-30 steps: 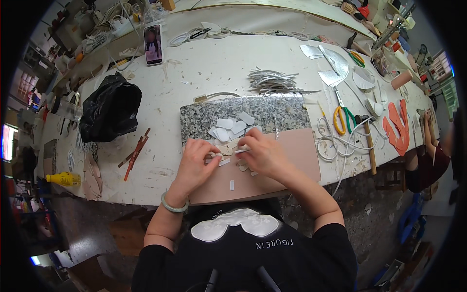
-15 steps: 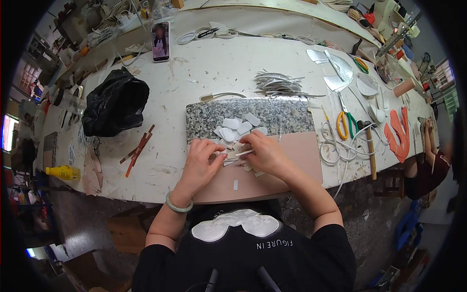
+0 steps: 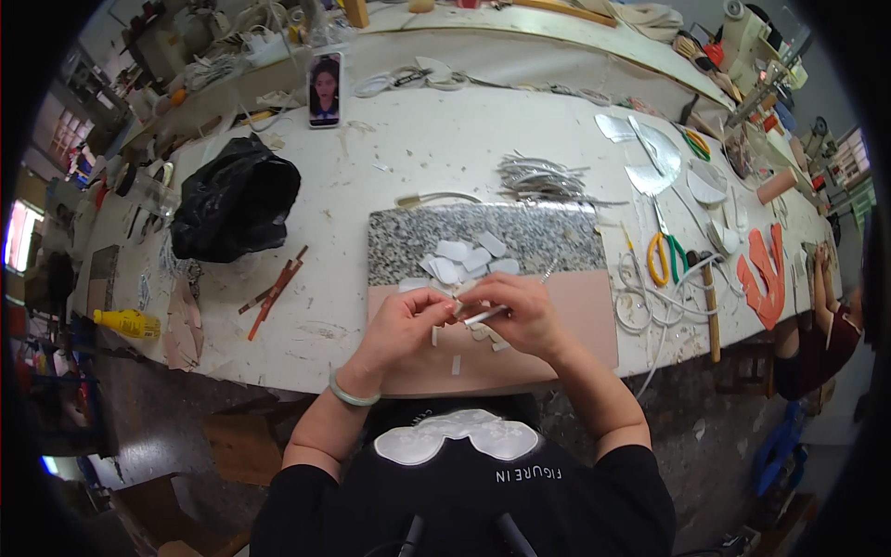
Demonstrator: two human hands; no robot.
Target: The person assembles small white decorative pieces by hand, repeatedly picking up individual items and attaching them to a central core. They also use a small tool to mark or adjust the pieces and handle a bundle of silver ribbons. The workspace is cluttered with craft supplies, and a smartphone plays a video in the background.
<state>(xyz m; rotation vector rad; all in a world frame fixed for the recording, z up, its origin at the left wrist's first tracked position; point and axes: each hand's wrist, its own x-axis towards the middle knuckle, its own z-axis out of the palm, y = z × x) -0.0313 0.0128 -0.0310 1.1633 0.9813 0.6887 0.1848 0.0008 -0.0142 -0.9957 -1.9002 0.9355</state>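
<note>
Over the front of a pinkish-tan board [image 3: 594,320] my two hands meet, fingertips almost touching. My left hand [image 3: 406,325] is closed in a pinch; whatever lies in its fingertips is too small to make out. My right hand [image 3: 522,314] is closed around a thin white stick [image 3: 484,315], which points down toward the left. A narrow silvery strip [image 3: 549,271] sticks up behind the right hand; I cannot tell whether it is held. Just beyond the hands, white rounded tabs [image 3: 453,251] lie piled on a speckled stone slab [image 3: 390,241]. Small pale pieces [image 3: 456,365] lie on the board.
A black plastic bag [image 3: 237,200] stands at left, near reddish-brown strips [image 3: 276,295] and a yellow bottle [image 3: 127,323]. Behind the slab lie silvery strips [image 3: 543,176] and a propped phone [image 3: 325,90]. Scissors [image 3: 661,255], white cord [image 3: 634,311] and a hammer [image 3: 712,316] lie at right.
My hands have come closer together and lifted off the small pieces on the board. The silvery strip now leans to the right. The whole view has shifted slightly.
</note>
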